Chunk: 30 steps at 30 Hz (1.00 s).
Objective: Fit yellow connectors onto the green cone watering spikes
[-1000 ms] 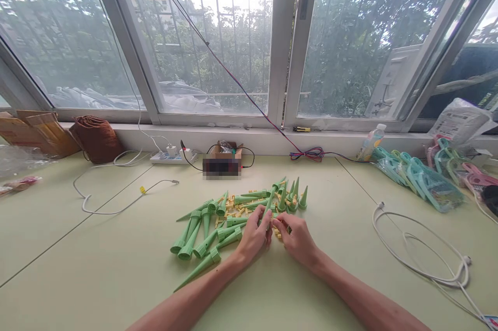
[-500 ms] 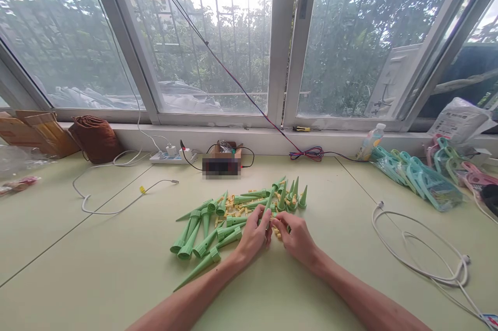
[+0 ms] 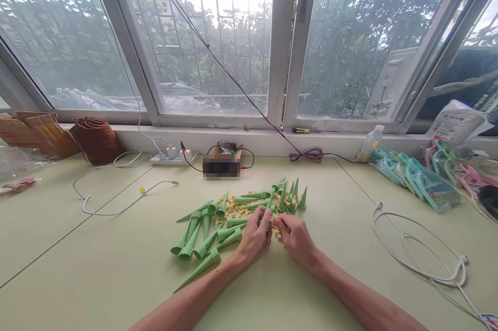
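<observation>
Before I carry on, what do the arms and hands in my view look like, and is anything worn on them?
Both the left hand and the right hand are gloveless. No sleeve, watch, bracelet or cable shows on either forearm. Parts of the hands are hidden, so rings cannot be ruled out.

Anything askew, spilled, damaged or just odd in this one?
One oddity: the dark device at the back of the table sits under blocky pixelation, hiding its details. Otherwise nothing clearly stands out; the green spikes lie jumbled near the left hand, without visible damage.
</observation>
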Available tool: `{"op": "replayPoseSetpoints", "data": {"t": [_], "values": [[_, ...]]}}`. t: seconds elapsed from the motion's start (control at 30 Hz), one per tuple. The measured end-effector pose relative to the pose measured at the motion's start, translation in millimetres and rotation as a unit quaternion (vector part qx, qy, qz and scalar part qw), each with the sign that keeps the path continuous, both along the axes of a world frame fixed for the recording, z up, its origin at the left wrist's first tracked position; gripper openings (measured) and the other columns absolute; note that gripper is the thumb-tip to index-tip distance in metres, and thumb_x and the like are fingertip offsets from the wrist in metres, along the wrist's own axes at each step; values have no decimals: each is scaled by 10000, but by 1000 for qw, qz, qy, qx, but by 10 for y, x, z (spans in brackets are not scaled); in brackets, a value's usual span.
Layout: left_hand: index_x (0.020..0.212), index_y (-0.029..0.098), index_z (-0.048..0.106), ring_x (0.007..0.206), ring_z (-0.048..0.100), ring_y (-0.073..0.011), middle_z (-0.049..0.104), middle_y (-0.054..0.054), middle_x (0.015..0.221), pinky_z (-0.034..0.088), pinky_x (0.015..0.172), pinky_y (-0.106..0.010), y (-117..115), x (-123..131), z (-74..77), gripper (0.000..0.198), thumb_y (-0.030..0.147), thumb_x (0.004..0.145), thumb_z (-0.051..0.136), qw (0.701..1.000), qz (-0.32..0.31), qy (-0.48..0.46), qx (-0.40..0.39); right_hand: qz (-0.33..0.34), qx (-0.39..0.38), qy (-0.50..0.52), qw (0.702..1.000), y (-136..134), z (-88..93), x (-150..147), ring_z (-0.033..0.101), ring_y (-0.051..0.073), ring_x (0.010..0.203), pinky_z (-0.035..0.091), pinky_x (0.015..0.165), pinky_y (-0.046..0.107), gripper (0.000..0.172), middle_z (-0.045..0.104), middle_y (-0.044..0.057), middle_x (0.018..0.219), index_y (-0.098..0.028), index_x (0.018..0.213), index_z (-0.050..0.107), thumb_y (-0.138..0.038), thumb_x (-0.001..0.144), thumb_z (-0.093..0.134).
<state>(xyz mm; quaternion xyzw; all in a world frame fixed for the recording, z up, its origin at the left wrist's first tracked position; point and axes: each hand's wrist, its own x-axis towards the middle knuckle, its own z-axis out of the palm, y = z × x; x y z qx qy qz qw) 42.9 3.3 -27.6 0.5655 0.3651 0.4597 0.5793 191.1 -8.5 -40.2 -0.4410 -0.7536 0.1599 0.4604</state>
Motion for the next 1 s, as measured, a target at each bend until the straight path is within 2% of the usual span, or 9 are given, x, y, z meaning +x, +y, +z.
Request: {"op": "replayPoseSetpoints", "data": {"t": [0.43,0.6,0.77,0.87,1.0], "values": [[919,201,477,401,392,-43,430,67,674,285,327,-152,40,-1,-70,357,552,914,541,999,6,0,38,-10,-9,9,1000,25,-22,3,433,119,545,346,543,236,416,531,-9,602,-179,698,552,-369,1027,385],[909,193,480,414,389,-44,432,58,701,317,335,-164,33,5,-41,375,565,914,526,999,-3,-17,36,-17,-16,32,999,3,-2,3,425,114,522,349,525,236,435,509,-20,575,-179,690,559,-408,1023,397],[857,189,465,420,397,-51,416,56,698,348,325,-172,11,20,3,416,600,910,501,999,-14,-21,36,-38,-8,66,997,-10,61,21,507,127,548,413,545,235,398,582,1,636,-169,831,616,-420,1027,378],[826,196,444,415,390,-56,369,70,642,332,320,-161,-6,15,17,441,627,899,500,999,-25,-27,12,-53,8,80,995,-7,87,25,575,144,576,465,571,243,365,628,16,663,-160,935,633,-426,1018,398],[870,187,481,363,348,-47,407,74,563,285,315,-149,-26,-7,22,469,656,894,485,998,-63,-19,-16,-54,4,101,993,-5,84,19,660,170,647,523,603,251,344,711,56,769,-154,1031,637,-437,999,444]]}}
